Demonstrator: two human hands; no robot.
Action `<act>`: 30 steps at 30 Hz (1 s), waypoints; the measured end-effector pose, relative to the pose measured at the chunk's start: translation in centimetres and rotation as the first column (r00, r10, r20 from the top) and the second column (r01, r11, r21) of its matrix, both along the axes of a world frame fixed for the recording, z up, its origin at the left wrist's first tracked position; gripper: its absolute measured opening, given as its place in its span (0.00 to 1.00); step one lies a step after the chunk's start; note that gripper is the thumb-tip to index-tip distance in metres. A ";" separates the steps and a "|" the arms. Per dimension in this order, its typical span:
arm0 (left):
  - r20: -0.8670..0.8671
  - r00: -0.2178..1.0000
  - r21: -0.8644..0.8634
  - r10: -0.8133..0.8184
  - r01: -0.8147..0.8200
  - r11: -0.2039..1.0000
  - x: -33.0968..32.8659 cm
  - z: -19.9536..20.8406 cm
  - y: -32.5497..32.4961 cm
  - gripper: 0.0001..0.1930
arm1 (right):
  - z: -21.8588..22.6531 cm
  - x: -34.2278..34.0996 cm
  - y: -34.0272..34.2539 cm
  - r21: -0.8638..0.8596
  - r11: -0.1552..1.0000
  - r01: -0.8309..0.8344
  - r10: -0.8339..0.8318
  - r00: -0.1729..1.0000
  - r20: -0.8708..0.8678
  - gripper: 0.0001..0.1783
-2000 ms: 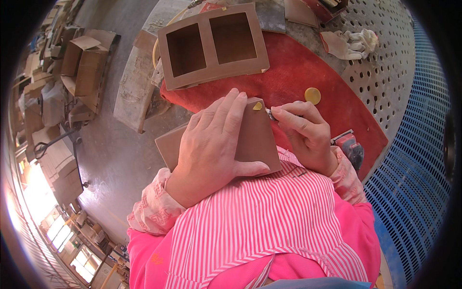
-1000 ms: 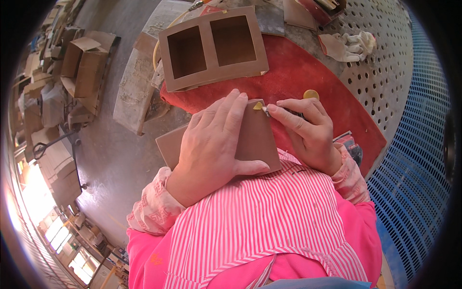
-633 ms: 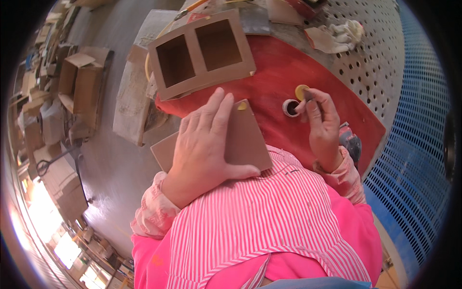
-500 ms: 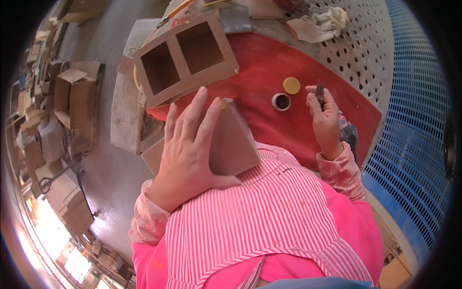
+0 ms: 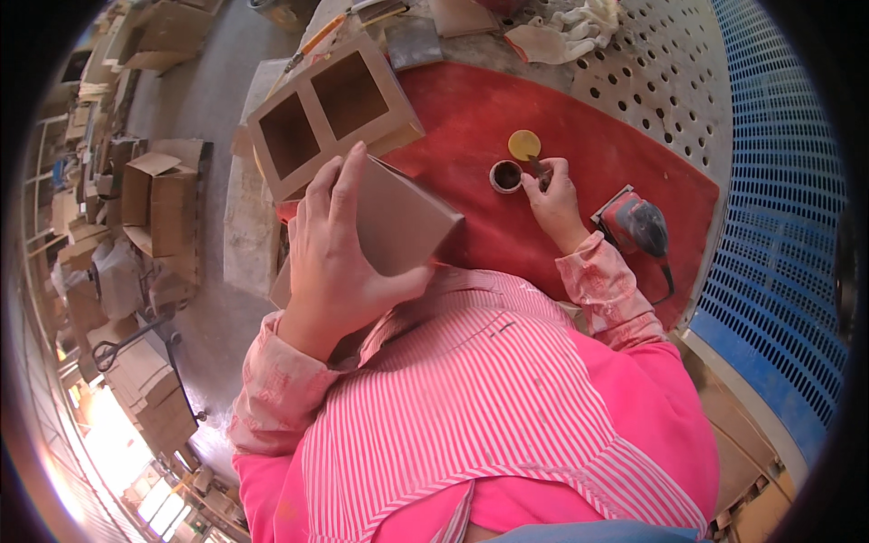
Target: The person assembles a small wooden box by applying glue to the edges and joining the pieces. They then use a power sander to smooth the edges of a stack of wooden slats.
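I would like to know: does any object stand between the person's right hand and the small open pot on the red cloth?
Nothing visible does. The right hand, holding a thin dark tool, is close beside the small open pot; whether they touch, I cannot tell. The yellow disc lies farther forward, not between.

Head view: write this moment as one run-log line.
left hand: touching brown box | right hand: holding small dark tool near open pot | yellow disc: on red cloth | power tool: right of right hand
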State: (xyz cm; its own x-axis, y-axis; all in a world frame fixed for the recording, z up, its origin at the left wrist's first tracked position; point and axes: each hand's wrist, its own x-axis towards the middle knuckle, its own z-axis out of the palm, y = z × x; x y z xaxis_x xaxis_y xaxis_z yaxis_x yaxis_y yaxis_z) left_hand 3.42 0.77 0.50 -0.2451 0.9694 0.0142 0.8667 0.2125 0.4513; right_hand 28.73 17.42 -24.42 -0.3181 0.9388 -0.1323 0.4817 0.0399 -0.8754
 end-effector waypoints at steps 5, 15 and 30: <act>-0.099 0.983 0.027 0.156 -0.154 0.988 2.5 -0.9 1.1 0.62 | 0.3 0.2 0.7 0.208 0.954 -0.214 0.192 0.974 0.120 0.36; 0.035 0.987 -0.020 0.158 -0.158 0.987 1.8 -0.8 -1.0 0.70 | -1.4 -1.5 1.4 0.303 0.904 -0.301 0.262 0.951 0.163 0.31; 0.882 0.292 -0.328 0.371 -0.186 0.926 -3.1 -3.2 -7.3 0.27 | 16.5 -5.5 -7.1 -0.188 0.879 -0.438 0.134 0.606 -0.784 0.33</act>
